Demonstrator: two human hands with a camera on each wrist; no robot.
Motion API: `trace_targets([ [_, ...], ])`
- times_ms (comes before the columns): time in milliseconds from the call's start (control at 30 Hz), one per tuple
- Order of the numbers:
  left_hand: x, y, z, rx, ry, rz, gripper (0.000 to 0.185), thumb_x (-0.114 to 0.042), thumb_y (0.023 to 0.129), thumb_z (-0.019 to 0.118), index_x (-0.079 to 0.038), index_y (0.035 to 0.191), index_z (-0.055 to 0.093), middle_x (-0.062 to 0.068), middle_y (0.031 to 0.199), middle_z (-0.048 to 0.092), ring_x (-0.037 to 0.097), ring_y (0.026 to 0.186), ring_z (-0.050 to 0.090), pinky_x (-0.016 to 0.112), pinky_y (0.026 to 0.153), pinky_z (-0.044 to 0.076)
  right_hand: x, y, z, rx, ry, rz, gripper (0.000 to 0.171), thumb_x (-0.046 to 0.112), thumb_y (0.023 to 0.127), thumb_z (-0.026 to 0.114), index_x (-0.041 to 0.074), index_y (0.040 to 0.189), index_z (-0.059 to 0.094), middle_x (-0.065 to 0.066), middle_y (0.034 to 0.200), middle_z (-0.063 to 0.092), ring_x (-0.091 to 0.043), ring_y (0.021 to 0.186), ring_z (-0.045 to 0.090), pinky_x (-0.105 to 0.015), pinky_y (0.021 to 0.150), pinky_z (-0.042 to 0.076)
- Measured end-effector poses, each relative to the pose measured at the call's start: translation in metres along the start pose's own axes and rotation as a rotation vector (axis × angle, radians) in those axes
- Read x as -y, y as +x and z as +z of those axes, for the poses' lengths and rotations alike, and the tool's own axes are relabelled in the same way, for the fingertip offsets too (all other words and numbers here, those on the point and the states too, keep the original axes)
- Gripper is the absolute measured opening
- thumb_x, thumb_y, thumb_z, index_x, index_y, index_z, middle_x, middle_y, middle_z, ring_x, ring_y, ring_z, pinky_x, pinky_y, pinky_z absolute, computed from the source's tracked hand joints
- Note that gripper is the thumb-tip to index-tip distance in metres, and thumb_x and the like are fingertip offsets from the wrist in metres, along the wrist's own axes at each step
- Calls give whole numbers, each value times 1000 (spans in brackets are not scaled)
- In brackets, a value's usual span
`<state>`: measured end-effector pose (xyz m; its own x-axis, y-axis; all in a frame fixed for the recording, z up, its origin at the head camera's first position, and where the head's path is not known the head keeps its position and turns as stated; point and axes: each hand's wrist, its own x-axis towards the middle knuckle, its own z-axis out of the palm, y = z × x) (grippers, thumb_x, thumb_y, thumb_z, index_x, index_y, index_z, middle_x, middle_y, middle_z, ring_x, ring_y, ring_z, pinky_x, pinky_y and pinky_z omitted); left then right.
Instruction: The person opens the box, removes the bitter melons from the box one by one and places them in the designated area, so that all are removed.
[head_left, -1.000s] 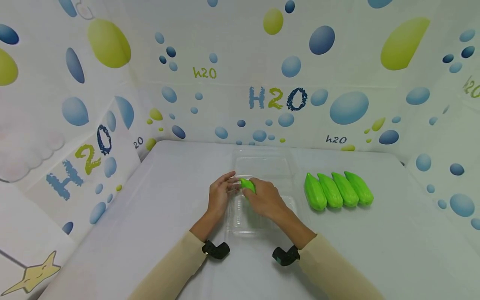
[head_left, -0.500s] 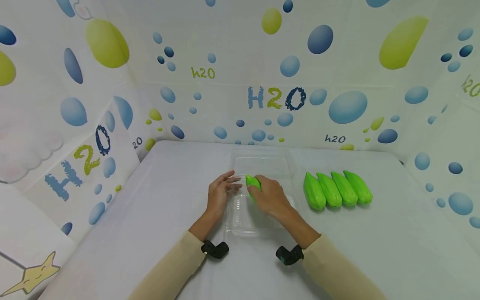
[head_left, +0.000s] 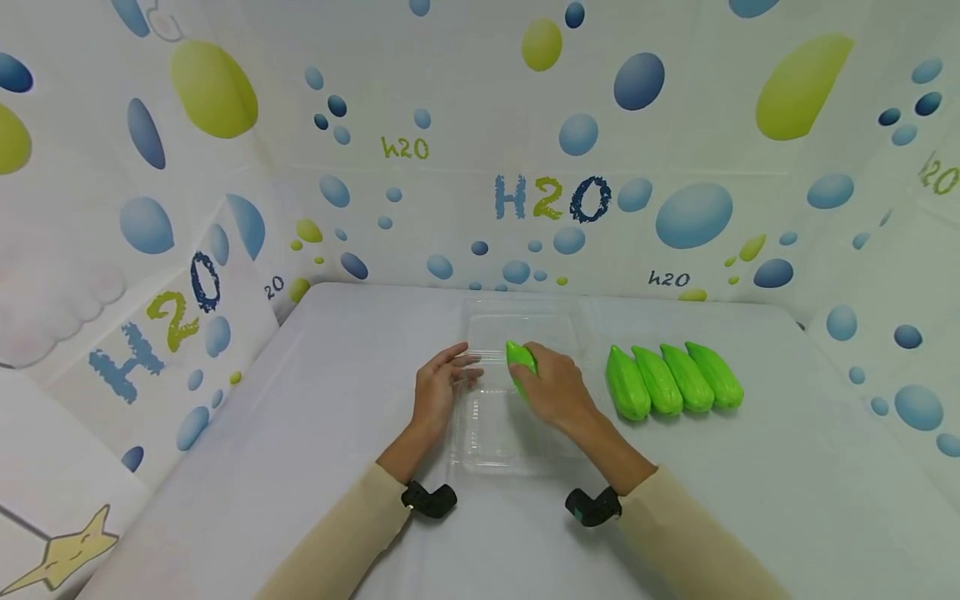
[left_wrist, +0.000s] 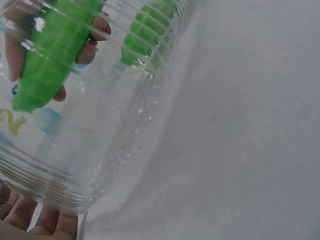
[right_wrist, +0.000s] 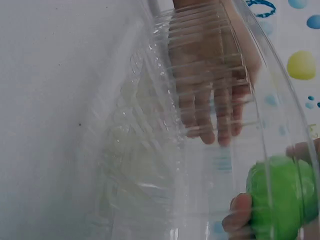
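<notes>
In the head view my right hand grips a glossy bright green, ridged, pointed vegetable above a clear plastic clamshell box. Its tip points away from me, up and left. The left wrist view shows this vegetable through the clear wall, with fingers curled round it. At the box's left side is my left hand, its fingers extended and slightly apart. Through the plastic, the right wrist view shows that left hand beside the wall; whether it presses on it I cannot tell.
Several matching green vegetables lie side by side in a row to the right of the box. The clear lid half lies spread behind the front half. A white cloth covers the table, and a printed curtain stands behind.
My right hand has moved to the right and slightly away from the left hand, carrying the green vegetable with it. The left hand stays at the box's left side.
</notes>
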<state>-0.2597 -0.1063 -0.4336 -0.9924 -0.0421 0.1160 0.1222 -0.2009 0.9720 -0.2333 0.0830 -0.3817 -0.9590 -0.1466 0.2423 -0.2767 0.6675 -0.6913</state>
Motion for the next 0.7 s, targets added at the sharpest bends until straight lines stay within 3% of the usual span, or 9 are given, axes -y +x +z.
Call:
trace_targets([
  [500, 1, -1, 0, 14, 7, 10, 47, 5, 96, 34, 11, 139, 52, 30, 126, 65, 40, 107, 69, 46, 95, 55, -8, 0, -17, -64, 63, 51, 29, 32, 100, 52, 11, 115, 65, -6, 75, 56, -22, 68, 52, -34, 58, 44],
  [700, 1, 0, 1, 9, -6, 1, 48, 6, 95, 33, 11, 139, 52, 30, 126, 64, 38, 106, 70, 46, 96, 54, -14, -2, -25, -100, 93, 65, 36, 29, 100, 54, 6, 125, 66, -7, 79, 60, -22, 71, 53, -33, 62, 45],
])
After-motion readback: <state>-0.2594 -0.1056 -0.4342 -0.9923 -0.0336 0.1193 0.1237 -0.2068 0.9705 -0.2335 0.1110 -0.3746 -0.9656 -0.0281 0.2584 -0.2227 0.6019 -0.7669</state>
